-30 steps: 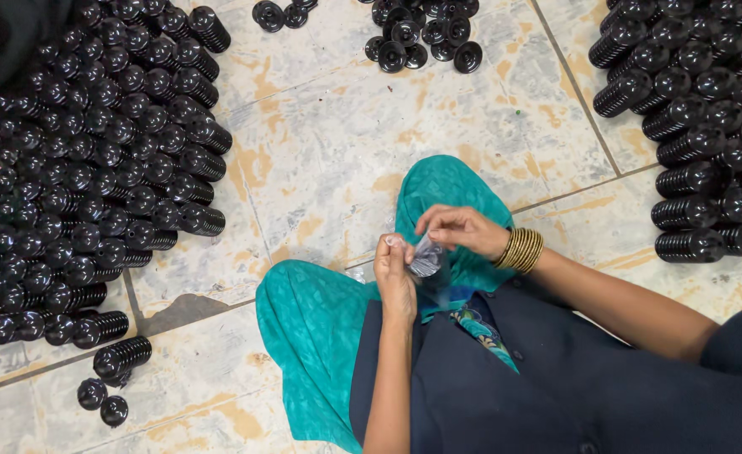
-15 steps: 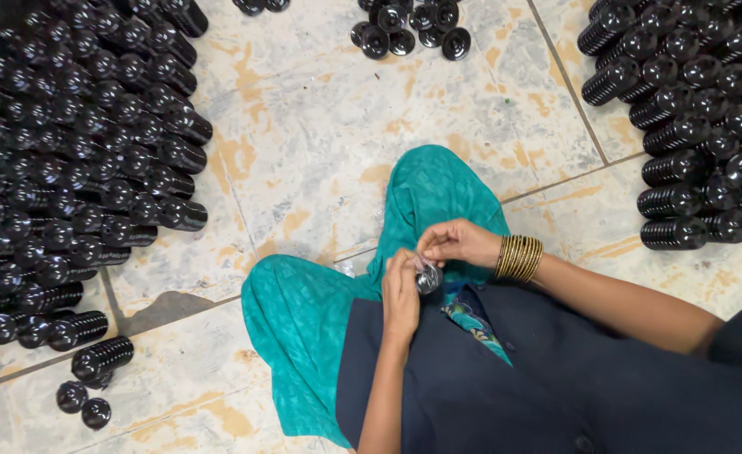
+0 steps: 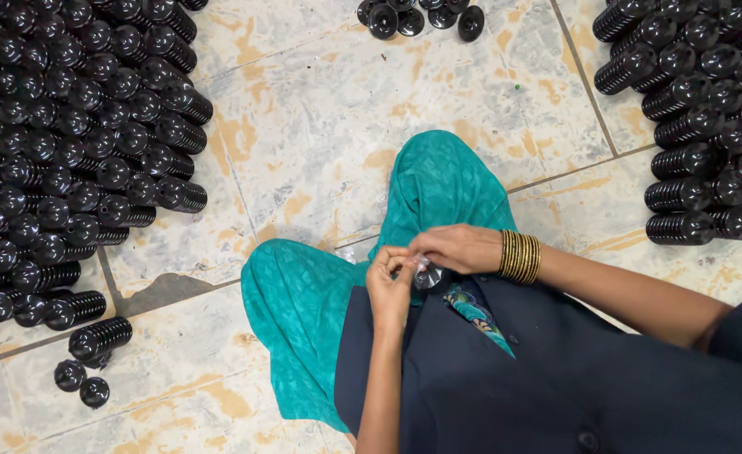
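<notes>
Black cap (image 3: 429, 276) now between closer fingers (image 3: 398, 262)

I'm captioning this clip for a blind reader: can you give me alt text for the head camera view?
Seen from above, a seated person's left hand and right hand pinch a small dark round piece in clear crinkled wrap over teal trousers. Stacks of glossy black ribbed rings lie on the mottled beige tiled floor at both sides.

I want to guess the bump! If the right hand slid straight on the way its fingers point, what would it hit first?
Probably the left hand: the right hand points left, its fingers already meeting it around the small shiny piece between them. Depth is hard to judge.
</notes>
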